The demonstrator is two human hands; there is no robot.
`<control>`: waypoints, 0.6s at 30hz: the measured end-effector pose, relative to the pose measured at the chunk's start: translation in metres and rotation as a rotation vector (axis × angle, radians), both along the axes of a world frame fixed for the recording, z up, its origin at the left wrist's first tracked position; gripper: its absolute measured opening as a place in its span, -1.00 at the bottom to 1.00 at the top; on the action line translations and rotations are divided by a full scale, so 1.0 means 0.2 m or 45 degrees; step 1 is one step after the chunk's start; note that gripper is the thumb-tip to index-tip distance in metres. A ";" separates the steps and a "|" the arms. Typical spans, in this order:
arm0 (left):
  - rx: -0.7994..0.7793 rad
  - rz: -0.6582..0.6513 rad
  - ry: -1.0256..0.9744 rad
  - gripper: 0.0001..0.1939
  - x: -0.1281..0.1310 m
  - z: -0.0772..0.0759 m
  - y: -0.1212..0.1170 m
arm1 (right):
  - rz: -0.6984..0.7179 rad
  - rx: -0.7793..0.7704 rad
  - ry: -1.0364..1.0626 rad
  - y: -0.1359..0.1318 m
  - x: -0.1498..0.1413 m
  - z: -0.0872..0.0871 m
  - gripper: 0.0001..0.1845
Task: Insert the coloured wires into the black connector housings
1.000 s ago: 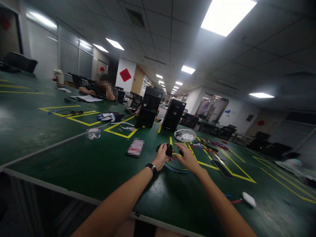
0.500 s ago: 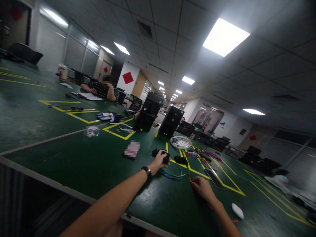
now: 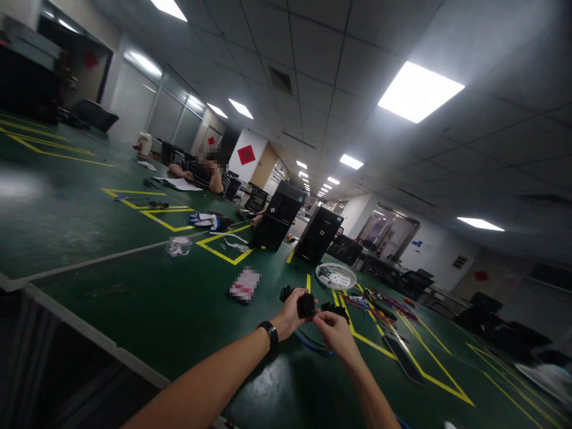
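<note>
On the near side of the white basket (image 3: pixel 347 285), the left hand (image 3: pixel 288 317) gripped a small black part (image 3: pixel 306 306), apparently steadying it for the right hand (image 3: pixel 337 335), whose fingertips met its edge (whether pinching anything, I couldn't tell).

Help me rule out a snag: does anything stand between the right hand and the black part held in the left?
Nothing visible does. The right hand's fingertips are right beside the black part in the left hand. The blue cable lies on the table, not between them.
</note>
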State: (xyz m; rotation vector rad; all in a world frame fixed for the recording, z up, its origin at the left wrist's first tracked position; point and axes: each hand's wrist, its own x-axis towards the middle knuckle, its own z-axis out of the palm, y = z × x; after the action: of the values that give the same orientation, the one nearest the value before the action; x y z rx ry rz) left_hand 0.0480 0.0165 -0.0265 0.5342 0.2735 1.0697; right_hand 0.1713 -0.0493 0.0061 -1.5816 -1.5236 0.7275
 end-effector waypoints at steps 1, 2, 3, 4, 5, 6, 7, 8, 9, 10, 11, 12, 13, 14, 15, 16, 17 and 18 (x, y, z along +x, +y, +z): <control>-0.009 0.030 0.002 -0.79 0.00 -0.01 0.01 | -0.003 -0.013 0.057 0.03 -0.03 -0.03 -0.62; -0.016 0.065 0.011 -0.79 0.01 -0.01 0.02 | -0.018 -0.025 0.108 0.06 -0.05 -0.05 -0.61; -0.008 0.101 0.028 -0.78 0.01 -0.02 0.03 | -0.034 -0.037 0.153 0.08 -0.06 -0.07 -0.60; 0.022 0.127 0.056 -0.78 0.01 -0.03 0.04 | -0.049 -0.048 0.190 0.09 -0.06 -0.09 -0.59; 0.076 0.143 0.097 -0.77 0.00 -0.04 0.05 | -0.059 -0.058 0.218 0.10 -0.07 -0.11 -0.59; 0.148 0.154 0.150 -0.77 0.00 -0.04 0.05 | -0.065 -0.071 0.237 0.10 -0.07 -0.12 -0.59; 0.230 0.162 0.210 -0.76 0.00 -0.04 0.05 | -0.070 -0.081 0.251 0.10 -0.07 -0.13 -0.59; 0.311 0.169 0.266 -0.76 -0.01 -0.04 0.04 | -0.072 -0.091 0.261 0.09 -0.07 -0.14 -0.60; 0.379 0.173 0.312 -0.76 -0.01 -0.04 0.04 | -0.073 -0.099 0.270 0.08 -0.06 -0.14 -0.60; 0.430 0.174 0.345 -0.77 -0.02 -0.04 0.03 | -0.071 -0.103 0.277 0.07 -0.06 -0.15 -0.60; 0.466 0.172 0.365 -0.77 -0.02 -0.03 0.02 | -0.066 -0.104 0.282 0.07 -0.06 -0.15 -0.61; 0.491 0.169 0.373 -0.77 -0.02 -0.03 0.02 | -0.058 -0.103 0.288 0.06 -0.06 -0.15 -0.61; 0.505 0.168 0.372 -0.76 -0.02 -0.04 0.02 | -0.052 -0.100 0.295 0.06 -0.06 -0.15 -0.60; 0.513 0.173 0.362 -0.75 -0.02 -0.04 0.02 | -0.050 -0.096 0.304 0.06 -0.06 -0.15 -0.59; 0.515 0.184 0.346 -0.74 -0.01 -0.04 0.02 | -0.051 -0.092 0.319 0.06 -0.06 -0.15 -0.58; 0.515 0.197 0.328 -0.73 -0.01 -0.05 0.02 | -0.051 -0.086 0.337 0.06 -0.06 -0.15 -0.56; 0.514 0.207 0.312 -0.73 -0.01 -0.05 0.03 | -0.048 -0.078 0.355 0.07 -0.06 -0.15 -0.54; 0.518 0.214 0.302 -0.73 -0.01 -0.05 0.02 | -0.040 -0.071 0.368 0.07 -0.05 -0.16 -0.52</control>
State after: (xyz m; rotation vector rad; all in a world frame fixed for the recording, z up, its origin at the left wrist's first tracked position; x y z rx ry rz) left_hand 0.0469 0.0211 -0.0366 1.0210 0.3142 1.2340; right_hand 0.1605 -0.0349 -0.0249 -1.4644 -1.2750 0.9434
